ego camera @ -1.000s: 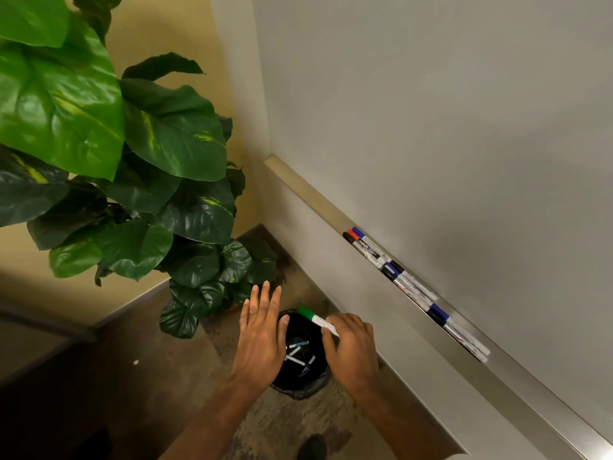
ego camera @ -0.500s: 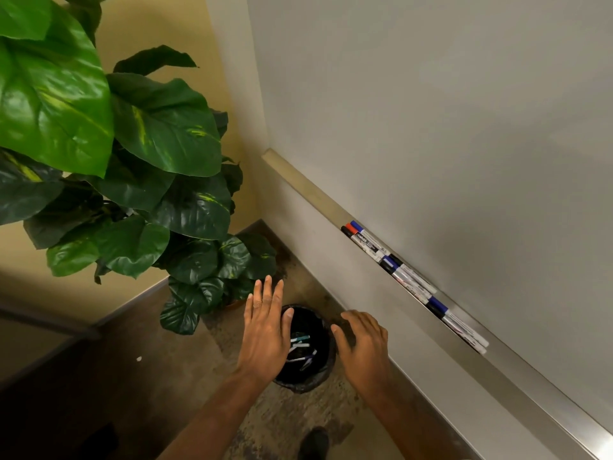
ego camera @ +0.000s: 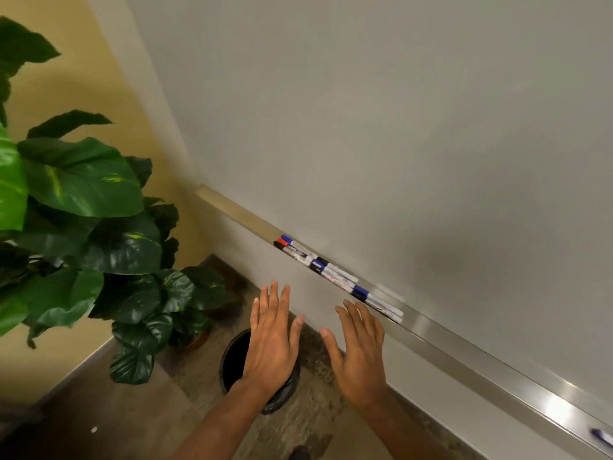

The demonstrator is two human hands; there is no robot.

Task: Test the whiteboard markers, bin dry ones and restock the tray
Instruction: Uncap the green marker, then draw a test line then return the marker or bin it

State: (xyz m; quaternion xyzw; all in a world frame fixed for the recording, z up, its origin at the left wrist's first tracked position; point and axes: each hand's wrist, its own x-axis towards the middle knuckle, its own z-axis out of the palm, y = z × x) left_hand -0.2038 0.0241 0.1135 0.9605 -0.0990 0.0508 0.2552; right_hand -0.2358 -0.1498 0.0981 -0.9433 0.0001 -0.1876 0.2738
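Several whiteboard markers (ego camera: 335, 276) with blue, red and black caps lie end to end in the metal tray (ego camera: 464, 355) under the whiteboard (ego camera: 398, 127). On the floor below stands a black bin (ego camera: 234, 360), mostly hidden by my left hand (ego camera: 273, 340), which hovers over it with straight fingers and holds nothing. My right hand (ego camera: 360, 351) is empty too, fingers spread, just below the tray's near markers. The bin's inside is dark and its contents are hidden.
A large leafy potted plant (ego camera: 99, 234) fills the left side, next to the bin. A yellow wall corner (ego camera: 109, 104) sits behind it. Another marker tip (ego camera: 602, 436) shows blurred at the tray's far right edge.
My right hand dropped the green-capped marker into the bin and opened. Both hands then rose from the bin toward the tray, and the view tilted up.
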